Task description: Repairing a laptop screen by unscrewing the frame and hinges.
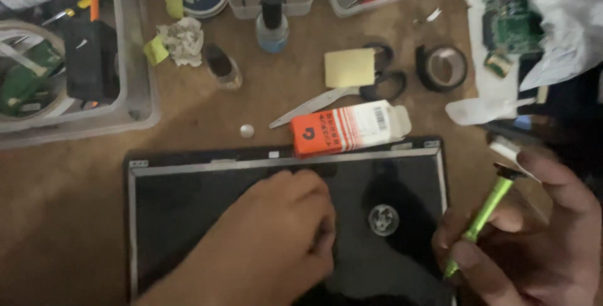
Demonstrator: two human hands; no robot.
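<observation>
A black flat screen panel [188,205] with a thin metal frame lies on the brown table in front of me. My left hand [270,237] rests on the panel near its top edge, fingers curled, holding nothing I can see. My right hand [534,243] grips a slim green tool [482,218] with a dark tip, held upright just past the panel's right edge. A small round silver piece [383,219] lies on the panel between the hands.
An orange and white box [345,130] lies on the panel's top edge. Behind it are scissors [352,96], a yellow note pad [349,67], a black tape roll [441,67], a small bottle [272,20], a clear tray [135,92] of tools at left and a green circuit board [512,20] at right.
</observation>
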